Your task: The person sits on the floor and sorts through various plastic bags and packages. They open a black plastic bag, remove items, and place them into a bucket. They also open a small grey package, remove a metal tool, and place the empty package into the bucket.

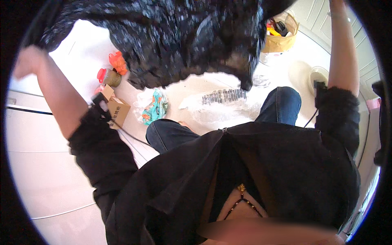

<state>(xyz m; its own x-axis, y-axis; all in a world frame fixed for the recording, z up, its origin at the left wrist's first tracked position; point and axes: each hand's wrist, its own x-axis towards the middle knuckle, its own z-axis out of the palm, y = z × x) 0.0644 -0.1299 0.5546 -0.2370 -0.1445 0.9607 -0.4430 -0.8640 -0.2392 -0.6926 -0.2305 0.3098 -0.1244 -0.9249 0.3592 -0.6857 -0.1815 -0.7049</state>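
Note:
A large black plastic bag (183, 36) is spread out in the air across the top of the view, its lower edge ragged and creased. My left hand (30, 62), raised at the far left and blurred, is closed on the bag's left corner. My right arm reaches up along the right side. Only the wrist and base of my right hand (337, 5) show at the upper edge, so its fingers are hidden. Below the bag, clear plastic wrapping (222, 106) with dark print lies on the floor between my knees.
At the left stand a cardboard box (118, 110), a red-lidded jar (109, 77) and an orange bag (117, 62). A teal patterned bag (155, 108) lies by my left knee. A filled brown paper bag (281, 38) and a pale bin (318, 78) stand at the right, near white cabinets (318, 18).

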